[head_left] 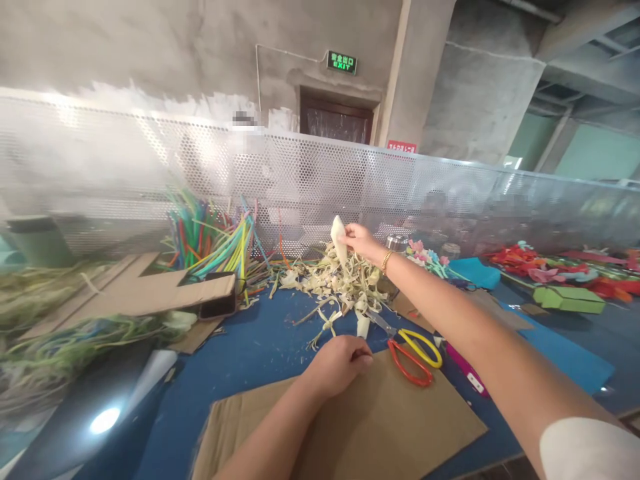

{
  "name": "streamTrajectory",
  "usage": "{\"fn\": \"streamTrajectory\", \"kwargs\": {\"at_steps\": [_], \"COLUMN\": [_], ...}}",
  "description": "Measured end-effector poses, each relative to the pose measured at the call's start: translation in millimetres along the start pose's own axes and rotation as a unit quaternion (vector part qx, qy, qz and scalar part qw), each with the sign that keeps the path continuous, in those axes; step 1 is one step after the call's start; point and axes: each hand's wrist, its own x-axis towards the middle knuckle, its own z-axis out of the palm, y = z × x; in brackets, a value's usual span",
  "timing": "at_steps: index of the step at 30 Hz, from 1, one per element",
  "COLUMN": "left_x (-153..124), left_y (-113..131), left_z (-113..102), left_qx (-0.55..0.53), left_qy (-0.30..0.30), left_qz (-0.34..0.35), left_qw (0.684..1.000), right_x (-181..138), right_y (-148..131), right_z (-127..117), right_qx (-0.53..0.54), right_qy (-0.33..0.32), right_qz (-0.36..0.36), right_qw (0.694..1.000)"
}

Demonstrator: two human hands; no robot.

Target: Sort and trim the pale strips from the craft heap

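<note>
My right hand (359, 240) reaches out over a heap of pale yellow strips and scraps (334, 283) and pinches a pale yellow folded piece (339, 241), holding it upright above the heap. Closer to me, my left hand (337, 362) rests as a loose fist on a sheet of brown cardboard (400, 427); what it holds, if anything, is hidden. Scissors with one red and one yellow handle (414, 355) lie on the cardboard just right of my left hand, blades pointing toward the heap.
The table has a blue top (260, 340). A bunch of coloured sticks (215, 237) and a cardboard box (150, 293) lie at the left, green fibres (60, 333) beyond. Coloured paper flowers (425, 257), a green box (570, 298) and blue sheets (570, 353) lie right. A perforated metal screen (400, 187) runs behind.
</note>
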Motion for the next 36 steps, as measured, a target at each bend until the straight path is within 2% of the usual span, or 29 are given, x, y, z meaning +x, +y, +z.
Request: {"fn": "streamTrajectory", "kwargs": {"at_steps": [3, 5, 6, 8, 10, 11, 13, 16, 19, 20, 22, 24, 26, 30, 36], "left_x": [2, 4, 4, 5, 4, 4, 4, 6, 8, 7, 6, 5, 3, 3, 4], "left_y": [0, 1, 2, 4, 4, 3, 0, -8, -17, -19, -21, -21, -19, -14, -12], "left_z": [0, -6, -11, -24, -35, -39, -41, -36, -32, -33, -35, -36, -37, -37, -43], "left_qx": [-0.082, -0.180, -0.242, -0.383, -0.487, -0.516, -0.532, -0.498, -0.430, -0.394, -0.304, -0.207, -0.130, -0.055, -0.084], "left_qy": [0.017, 0.084, 0.133, 0.240, 0.293, 0.305, 0.324, 0.364, 0.427, 0.444, 0.461, 0.450, 0.427, 0.389, 0.287], "left_qz": [-0.018, -0.030, -0.039, -0.073, -0.102, -0.104, -0.090, -0.067, -0.069, -0.072, -0.074, -0.068, -0.060, -0.049, -0.041], "left_qw": [0.996, 0.980, 0.960, 0.889, 0.817, 0.794, 0.777, 0.784, 0.792, 0.802, 0.831, 0.866, 0.893, 0.918, 0.954], "right_x": [-13, -32, -45, -72, -99, -110, -127, -138, -142, -143, -145, -146, -145, -141, -134], "right_y": [-13, -21, -24, -31, -34, -35, -32, -25, -18, -16, -11, -6, 0, 5, -1], "right_z": [18, 27, 31, 38, 44, 47, 53, 59, 60, 61, 65, 72, 79, 79, 51], "right_qx": [0.120, 0.120, 0.094, -0.007, -0.113, -0.152, -0.204, -0.214, -0.177, -0.151, -0.069, 0.042, 0.136, 0.198, 0.239], "right_qy": [-0.002, -0.009, -0.015, -0.038, -0.043, -0.046, -0.051, -0.042, -0.028, -0.018, 0.011, 0.030, 0.029, 0.067, 0.109], "right_qz": [0.040, -0.004, -0.047, -0.155, -0.232, -0.255, -0.277, -0.280, -0.256, -0.229, -0.131, -0.013, 0.058, 0.066, 0.065], "right_qw": [0.992, 0.993, 0.994, 0.987, 0.965, 0.954, 0.938, 0.935, 0.950, 0.961, 0.989, 0.999, 0.989, 0.976, 0.963]}}
